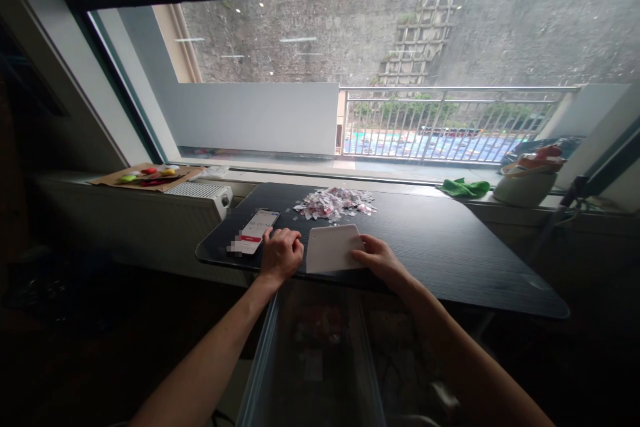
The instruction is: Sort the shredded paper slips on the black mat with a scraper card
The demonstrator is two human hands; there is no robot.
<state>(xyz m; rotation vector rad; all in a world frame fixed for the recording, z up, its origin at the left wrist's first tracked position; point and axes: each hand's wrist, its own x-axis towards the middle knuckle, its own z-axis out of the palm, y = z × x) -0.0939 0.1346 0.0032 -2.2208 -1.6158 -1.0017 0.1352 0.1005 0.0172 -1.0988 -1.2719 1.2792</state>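
My right hand (pixel 383 257) grips the right edge of a flat white plastic scraper (pixel 333 250), thumb on its face. The scraper has a small hole near its upper left corner and is at the table's front edge. To its left, my left hand (pixel 283 251) is palm down with its fingers curled in; its fingertips are hidden. One finger of it reaches to the lower right edge of a phone (pixel 257 230) whose lit screen shows a running-time display. Behind the scraper lies a heap of small cut pieces (pixel 334 204), whitish with red and dark marks.
Under the dark table's (pixel 430 247) front edge stands a clear plastic bin (pixel 367 360) with blurred contents. A green cloth (pixel 463 188) and a filled pale pot (pixel 527 183) are on the windowsill at right. Colourful items lie on brown cardboard (pixel 113 178) at left, beside a radiator (pixel 200 192).
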